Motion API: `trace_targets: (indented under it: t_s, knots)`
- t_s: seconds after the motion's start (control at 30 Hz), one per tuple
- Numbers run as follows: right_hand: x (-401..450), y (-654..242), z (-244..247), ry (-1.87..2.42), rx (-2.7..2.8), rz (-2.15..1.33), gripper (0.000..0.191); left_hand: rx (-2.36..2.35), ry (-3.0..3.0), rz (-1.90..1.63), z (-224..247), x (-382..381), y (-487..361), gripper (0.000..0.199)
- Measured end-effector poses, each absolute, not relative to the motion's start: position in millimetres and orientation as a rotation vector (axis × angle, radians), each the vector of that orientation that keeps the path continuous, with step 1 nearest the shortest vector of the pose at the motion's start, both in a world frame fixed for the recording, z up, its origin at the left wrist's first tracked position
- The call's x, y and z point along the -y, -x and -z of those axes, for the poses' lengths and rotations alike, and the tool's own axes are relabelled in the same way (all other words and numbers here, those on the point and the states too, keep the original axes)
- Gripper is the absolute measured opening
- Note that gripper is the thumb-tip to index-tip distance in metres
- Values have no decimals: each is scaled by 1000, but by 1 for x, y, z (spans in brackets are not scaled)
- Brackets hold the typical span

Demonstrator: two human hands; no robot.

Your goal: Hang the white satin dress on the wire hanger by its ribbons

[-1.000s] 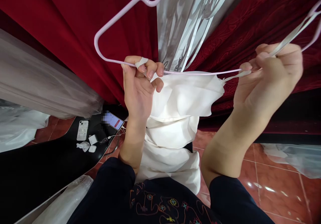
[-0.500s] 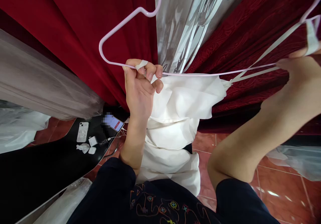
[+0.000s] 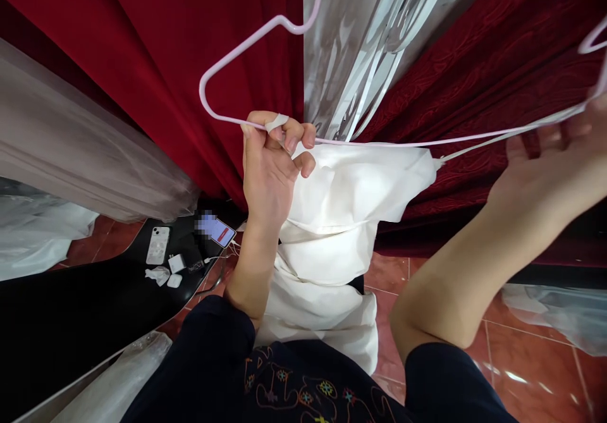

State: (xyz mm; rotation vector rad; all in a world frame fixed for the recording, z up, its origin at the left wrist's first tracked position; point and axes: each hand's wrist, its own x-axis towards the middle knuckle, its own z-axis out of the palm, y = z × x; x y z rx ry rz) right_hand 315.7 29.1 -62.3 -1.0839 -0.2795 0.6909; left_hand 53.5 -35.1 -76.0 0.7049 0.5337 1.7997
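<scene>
A pale pink hanger [image 3: 237, 50] spans the upper view, its long bottom bar running from left to right. My left hand [image 3: 275, 157] is closed round the bar near its left end, with a white strap looped over a finger. Below the bar hangs a white garment [image 3: 336, 189], whose right-hand strap [image 3: 467, 151] stretches along the bar to my right hand [image 3: 554, 151]. That hand is at the hanger's right end, by the right edge of the view, fingers partly spread; its fingertips and grip are partly hidden.
Red curtains [image 3: 156, 50] and sheer grey fabric [image 3: 85, 132] hang around. On a black table [image 3: 95, 309] at lower left lie a white phone [image 3: 158, 246], a lit phone [image 3: 219, 230], a charger [image 3: 176, 263] and a cable. The floor [image 3: 526, 347] is red tile.
My right hand has turned and shifted down, and its fingers show more. The right strap now lies close along the bar instead of spreading in a wide loop. The hanger has shifted slightly right.
</scene>
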Motion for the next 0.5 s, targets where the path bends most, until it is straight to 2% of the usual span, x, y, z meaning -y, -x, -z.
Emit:
trace_targets:
  t_s: [0.1,0.3,0.5]
  knots:
    - [-22,-314,70,1143,348,-613,33,-574,-720,-1807,77,34,-53,44]
    - [-8,-296,71,862,538,-957,42,-553,-773,-1781,82,31,-54,40]
    - [5,-278,63,644,435,-1082,48,-676,-834,-1756,86,27,-49,38]
